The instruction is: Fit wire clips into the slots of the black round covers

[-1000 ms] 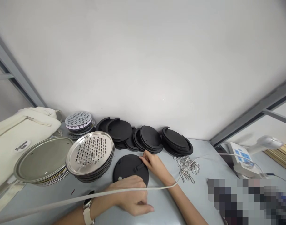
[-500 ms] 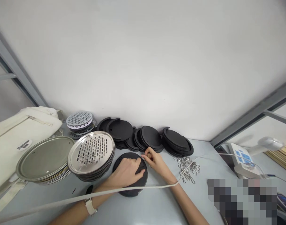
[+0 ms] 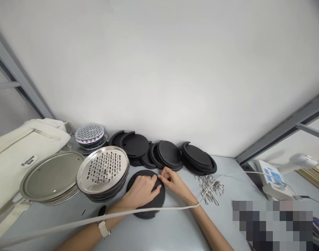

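Note:
A round black plate (image 3: 149,211) lies on the table in front of me. My left hand (image 3: 143,190) rests across its top, fingers curled onto it, hiding much of the surface. At the plate's upper right edge, my right hand (image 3: 170,179) has thumb and index finger pinched together; what sits between them is too small to tell. Right of that hand lies a loose heap of metal wire clips (image 3: 210,186). Left of the plate stands a stack topped by a round silver grater disc (image 3: 103,170).
Black round plates (image 3: 170,153) are piled along the wall. At left are a stack of metal discs (image 3: 53,176), smaller grater discs (image 3: 89,132) and a cream bag (image 3: 44,143). A white cable (image 3: 117,213) crosses over both forearms. A white device (image 3: 271,176) stands at right.
My right hand has shifted slightly, its pinched fingertips still at the plate's edge. My left hand stays on the plate. The whole view has moved a little.

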Demonstrator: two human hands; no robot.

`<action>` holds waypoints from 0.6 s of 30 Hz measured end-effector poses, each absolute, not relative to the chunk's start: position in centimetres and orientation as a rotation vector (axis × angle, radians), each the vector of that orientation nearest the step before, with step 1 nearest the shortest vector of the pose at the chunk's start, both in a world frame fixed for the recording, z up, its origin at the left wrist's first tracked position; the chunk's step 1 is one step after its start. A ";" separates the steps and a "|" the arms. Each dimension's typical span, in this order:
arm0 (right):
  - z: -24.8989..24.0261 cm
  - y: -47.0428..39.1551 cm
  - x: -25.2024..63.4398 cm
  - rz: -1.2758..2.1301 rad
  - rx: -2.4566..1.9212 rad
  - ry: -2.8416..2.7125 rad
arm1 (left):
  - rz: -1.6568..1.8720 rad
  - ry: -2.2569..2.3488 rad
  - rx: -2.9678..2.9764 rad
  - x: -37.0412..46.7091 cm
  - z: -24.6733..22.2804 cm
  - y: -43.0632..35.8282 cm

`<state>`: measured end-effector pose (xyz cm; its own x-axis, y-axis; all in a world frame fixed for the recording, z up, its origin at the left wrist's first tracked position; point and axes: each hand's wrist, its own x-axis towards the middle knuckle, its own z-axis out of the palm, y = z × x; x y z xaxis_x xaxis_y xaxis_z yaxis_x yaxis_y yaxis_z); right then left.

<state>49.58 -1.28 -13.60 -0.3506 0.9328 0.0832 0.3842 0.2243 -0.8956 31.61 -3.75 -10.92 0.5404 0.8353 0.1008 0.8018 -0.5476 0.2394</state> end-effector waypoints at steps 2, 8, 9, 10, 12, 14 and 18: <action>-13.6 -1.4 49.3 1.075 -1.214 -1.824 | 0.318 1.384 2.614 31.6 -10.9 -3.7; -13.5 -1.8 48.8 0.950 -1.209 -1.887 | 0.327 1.367 2.628 31.6 -11.0 -3.7; -13.3 -1.9 48.8 0.934 -1.220 -1.913 | 0.327 1.370 2.626 31.6 -11.1 -3.7; -13.1 -2.0 48.8 0.920 -1.234 -1.939 | 0.325 1.372 2.625 31.6 -11.1 -3.7; -12.5 -2.1 48.9 0.896 -1.257 -1.990 | 0.318 1.378 2.628 31.6 -11.1 -3.7; -12.0 -2.2 49.1 0.876 -1.270 -2.037 | 0.309 1.387 2.636 31.6 -11.1 -3.7; -11.3 -2.2 49.5 0.877 -1.252 -2.120 | 0.303 1.395 2.654 31.6 -11.1 -3.8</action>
<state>49.53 -2.23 -11.31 -0.4361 0.8933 0.1086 0.5554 0.3621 -0.7486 31.63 -3.79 -11.08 0.5531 0.8248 0.1174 0.7991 -0.5650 0.2053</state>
